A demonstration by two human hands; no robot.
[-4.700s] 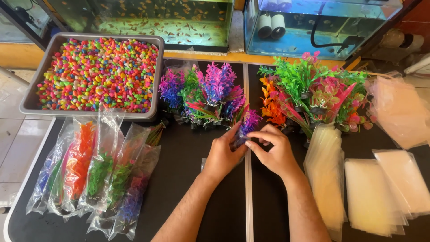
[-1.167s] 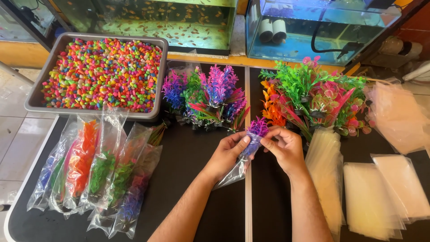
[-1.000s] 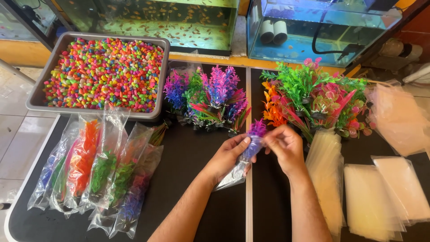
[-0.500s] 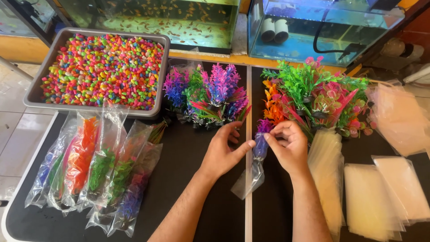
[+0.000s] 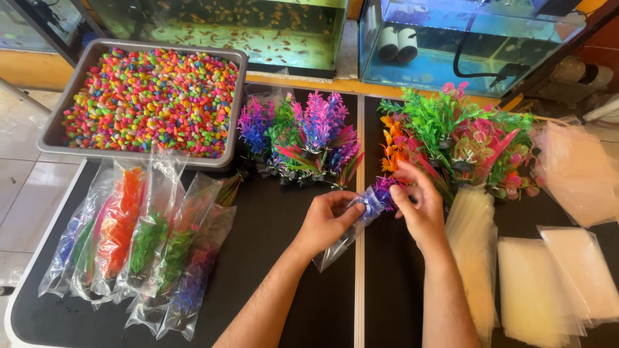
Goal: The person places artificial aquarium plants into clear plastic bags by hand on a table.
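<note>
one gravel tray (image 5: 48, 132); two fish tanks (image 5: 213, 29); two hands (image 5: 325, 219)

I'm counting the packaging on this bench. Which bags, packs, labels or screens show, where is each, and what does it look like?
Clear narrow plastic bag: between left hand and right hand, purple plastic plant going in.
Filled clear bags: left, overlapping row with orange, green, blue and purple plants.
Empty clear bags: right, flat yellowish stacks.
Labels, screens: none seen.

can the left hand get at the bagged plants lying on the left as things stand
Probably yes, once freed: the left hand grips a clear bag now, but bare black table separates it from the bagged plants.
</note>
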